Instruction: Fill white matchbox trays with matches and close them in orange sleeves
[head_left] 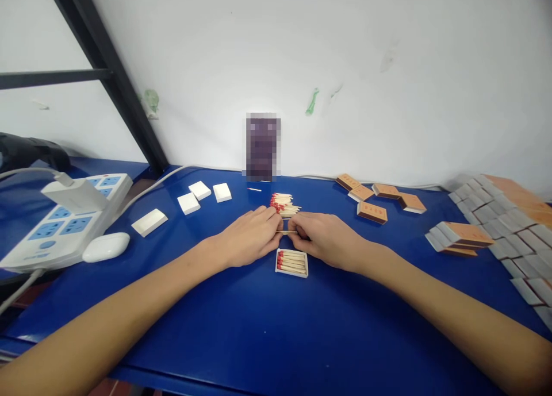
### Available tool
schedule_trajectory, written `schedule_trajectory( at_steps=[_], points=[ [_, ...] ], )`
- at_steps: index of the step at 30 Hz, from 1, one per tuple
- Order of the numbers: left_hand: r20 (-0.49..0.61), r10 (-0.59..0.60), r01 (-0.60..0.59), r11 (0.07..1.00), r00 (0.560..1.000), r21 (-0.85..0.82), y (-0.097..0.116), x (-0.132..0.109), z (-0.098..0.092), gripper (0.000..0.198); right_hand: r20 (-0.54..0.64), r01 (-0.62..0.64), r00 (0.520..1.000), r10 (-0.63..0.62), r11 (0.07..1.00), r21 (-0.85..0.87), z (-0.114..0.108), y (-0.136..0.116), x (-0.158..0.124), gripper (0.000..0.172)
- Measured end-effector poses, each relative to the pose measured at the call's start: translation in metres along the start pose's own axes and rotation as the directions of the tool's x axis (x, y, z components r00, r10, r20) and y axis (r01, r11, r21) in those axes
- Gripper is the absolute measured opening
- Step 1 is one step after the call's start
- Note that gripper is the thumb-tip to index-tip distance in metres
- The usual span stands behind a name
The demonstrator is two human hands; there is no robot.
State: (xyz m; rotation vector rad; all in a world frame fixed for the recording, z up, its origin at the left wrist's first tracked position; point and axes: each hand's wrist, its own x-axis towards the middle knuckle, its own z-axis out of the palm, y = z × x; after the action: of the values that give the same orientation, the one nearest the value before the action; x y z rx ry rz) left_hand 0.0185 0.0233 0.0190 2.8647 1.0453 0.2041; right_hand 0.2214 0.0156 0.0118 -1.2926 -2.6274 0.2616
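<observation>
Between match pile (282, 205) and matchbox tray (292, 274), left fingers (271, 244), right fingers (304, 246), pinched closed on matchsticks (286, 231)

Head cam, fwd + down twd desk (241, 333).

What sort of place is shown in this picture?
Probably an improvised indoor workspace: a blue desk set against a white wall, a power strip at the left, and stacked matchboxes at the right suggest this.
</observation>
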Motion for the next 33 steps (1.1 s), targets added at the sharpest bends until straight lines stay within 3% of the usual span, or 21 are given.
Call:
schedule_trajectory(
  at_steps=[4, 8, 12, 17, 24, 29, 33],
  points=[
    [0.002, 0.026, -0.026, 0.996, 1.000, -0.087, 0.007, -0.007, -0.016, 0.023, 0.039, -0.004, 0.999, 0.001, 0.997, 0.073, -0.024, -0.009, -0.005, 0.013],
    [0.100, 0.070, -0.042, 0.963, 0.992, -0.266, 0.012, -0.013, -0.023, 0.019, 0.162, 0.029, 0.985, -0.052, 0.990, 0.141, -0.038, -0.020, -0.013, 0.017],
    [0.118, 0.093, -0.045, 0.934, 0.989, -0.355, 0.012, -0.013, -0.020, 0.016, 0.222, 0.064, 0.972, -0.078, 0.995, 0.071, -0.035, -0.022, -0.018, 0.023],
    [0.104, 0.042, 0.012, 0.880, 0.994, -0.474, 0.008, -0.011, -0.019, 0.013, 0.191, 0.090, 0.974, -0.120, 0.983, 0.159, -0.039, -0.015, -0.021, 0.021],
    [0.132, 0.007, 0.069, 0.825, 0.991, -0.560, -0.004, -0.010, -0.019, 0.017, 0.162, 0.025, 0.985, -0.054, 0.983, 0.181, -0.047, -0.013, -0.021, 0.031],
    [0.176, 0.044, 0.068, 0.810, 0.983, -0.583, -0.009, -0.009, -0.022, 0.023, 0.210, -0.015, 0.977, -0.049, 0.956, 0.294, -0.040, -0.010, -0.016, 0.026],
    [0.188, 0.013, 0.104, 0.796, 0.982, -0.596, -0.008, -0.009, -0.021, 0.024, 0.321, -0.058, 0.943, -0.091, 0.903, 0.426, -0.040, -0.004, -0.014, 0.027]
  ],
)
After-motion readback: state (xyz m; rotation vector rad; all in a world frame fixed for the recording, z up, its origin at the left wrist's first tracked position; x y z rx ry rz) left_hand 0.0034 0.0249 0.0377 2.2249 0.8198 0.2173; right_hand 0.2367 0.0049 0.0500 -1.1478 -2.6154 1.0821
